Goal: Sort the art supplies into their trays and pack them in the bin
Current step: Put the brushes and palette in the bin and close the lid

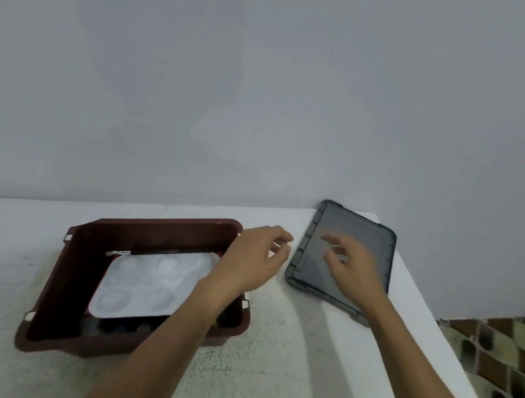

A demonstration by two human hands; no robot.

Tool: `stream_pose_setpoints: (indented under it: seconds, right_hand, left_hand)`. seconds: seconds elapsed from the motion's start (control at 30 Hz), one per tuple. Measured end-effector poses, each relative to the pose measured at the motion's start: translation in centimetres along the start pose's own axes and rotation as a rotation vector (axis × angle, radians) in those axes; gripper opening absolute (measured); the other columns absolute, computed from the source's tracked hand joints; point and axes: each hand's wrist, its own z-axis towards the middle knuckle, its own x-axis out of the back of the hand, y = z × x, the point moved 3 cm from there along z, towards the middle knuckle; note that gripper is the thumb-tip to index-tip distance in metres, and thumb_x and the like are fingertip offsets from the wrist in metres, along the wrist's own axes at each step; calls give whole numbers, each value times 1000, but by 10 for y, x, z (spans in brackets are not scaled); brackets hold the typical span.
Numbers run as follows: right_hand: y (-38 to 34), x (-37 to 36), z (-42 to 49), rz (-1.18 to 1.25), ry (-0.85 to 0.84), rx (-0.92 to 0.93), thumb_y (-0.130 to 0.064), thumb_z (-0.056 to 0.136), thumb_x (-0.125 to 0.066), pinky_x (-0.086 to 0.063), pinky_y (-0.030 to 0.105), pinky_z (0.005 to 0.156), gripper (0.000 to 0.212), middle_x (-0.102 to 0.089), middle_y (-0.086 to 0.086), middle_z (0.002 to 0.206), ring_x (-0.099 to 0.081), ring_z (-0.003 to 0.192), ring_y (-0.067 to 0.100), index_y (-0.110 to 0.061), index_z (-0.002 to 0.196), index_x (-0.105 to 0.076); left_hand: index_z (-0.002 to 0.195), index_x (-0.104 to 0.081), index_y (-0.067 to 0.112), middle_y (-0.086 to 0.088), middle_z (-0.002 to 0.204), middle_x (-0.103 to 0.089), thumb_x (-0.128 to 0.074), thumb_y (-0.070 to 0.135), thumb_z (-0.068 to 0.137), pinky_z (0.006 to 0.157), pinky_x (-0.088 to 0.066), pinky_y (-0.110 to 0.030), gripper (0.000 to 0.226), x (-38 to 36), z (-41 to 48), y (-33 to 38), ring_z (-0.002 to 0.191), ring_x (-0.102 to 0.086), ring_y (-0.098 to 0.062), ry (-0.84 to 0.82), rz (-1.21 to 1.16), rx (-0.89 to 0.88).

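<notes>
Two bare hands reach over a white table [296,361] set against a grey wall [240,73]. A dark red bin [74,275] stands at left, holding a white palette tray [142,286] with round wells. A grey lid [354,245] lies flat at right, near the bin. The left hand [254,260] hovers, fingers loosely curled, empty. The right hand [351,269] hangs over the lid, fingers spread, gripping nothing.

No legible text, label, brand, number or sign appears on any surface in view; the brown bin [75,271], the white tray [149,284] inside it and the grey lid [350,248] are unmarked
</notes>
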Motion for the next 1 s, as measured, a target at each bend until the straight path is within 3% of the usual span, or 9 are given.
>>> stream_pose_setpoints:
  seconds: [0.13, 0.2, 0.33, 0.47, 0.53, 0.67, 0.77, 0.9, 1.0]
  right_hand:
    - [45, 26, -4, -7, 17, -133, -15, 96, -56, -42, 25, 85, 29, -63, 3, 126, -60, 101, 17, -16, 124, -63]
    - [63, 33, -6, -15, 33, -205, -15, 96, -57, -42, 26, 85, 31, -63, 6, 128, -60, 101, 21, -16, 126, -62]
    - [94, 40, -13, -79, -22, -347, -19, 98, -53, -42, 34, 97, 40, -54, 10, 139, -56, 120, 31, -15, 138, -51]
    - [121, 34, -22, -108, -110, -466, -19, 96, -51, -44, 43, 102, 49, -50, 18, 141, -52, 123, 36, -17, 144, -42]
    - [128, 31, -25, -89, -127, -488, -19, 96, -51, -44, 39, 99, 49, -53, 18, 137, -55, 118, 34, -16, 145, -40]
    - [127, 31, -27, -21, -86, -485, -17, 98, -51, -44, 31, 83, 47, -61, 16, 120, -56, 89, 19, -15, 144, -42]
    - [131, 41, -28, 83, 57, -549, -17, 98, -50, -47, 36, 89, 46, -59, 14, 124, -57, 96, 23, -16, 143, -42]
    - [136, 58, -29, 342, 263, -710, -15, 99, -46, -48, 42, 85, 48, -58, 2, 93, -52, 78, 15, -12, 147, -37]
    - [138, 65, -25, 510, 371, -764, -10, 100, -45, -47, 36, 81, 41, -61, 13, 119, -54, 86, 19, -2, 141, -47]
  left_hand:
    - [138, -49, 13, -6, 135, -55, -45, 31, 101, 102, -44, -40, 42, -53, 29, 22, 121, -54, -21, -101, 68, 101]
    - [138, -44, 9, -12, 136, -51, -41, 32, 102, 101, -43, -42, 43, -75, 40, 25, 123, -49, -28, -158, 133, 183]
    - [144, -33, 8, -17, 142, -41, -37, 32, 102, 102, -38, -46, 49, -117, 59, 22, 129, -40, -33, -235, 292, 360]
    - [151, -20, 6, -20, 151, -32, -46, 37, 99, 106, -35, -48, 66, -137, 67, 5, 136, -35, -35, -254, 435, 528]
    - [150, -20, 4, -19, 149, -36, -49, 42, 98, 104, -37, -46, 70, -146, 69, -4, 134, -38, -34, -274, 450, 555]
    - [147, -27, 4, -19, 145, -40, -48, 43, 97, 103, -37, -46, 66, -149, 69, -6, 131, -39, -35, -220, 435, 562]
    - [138, -40, 6, -18, 139, -41, -51, 44, 93, 103, -40, -46, 59, -147, 72, -16, 125, -44, -36, -155, 221, 694]
    - [118, -61, 6, -7, 113, -60, -54, 29, 90, 81, -59, -42, 38, -145, 70, -26, 90, -63, -22, 12, -288, 782]
    - [127, -58, 7, 0, 103, -60, -51, 14, 100, 85, -57, -40, 29, -141, 71, -15, 88, -59, -18, 91, -577, 734]
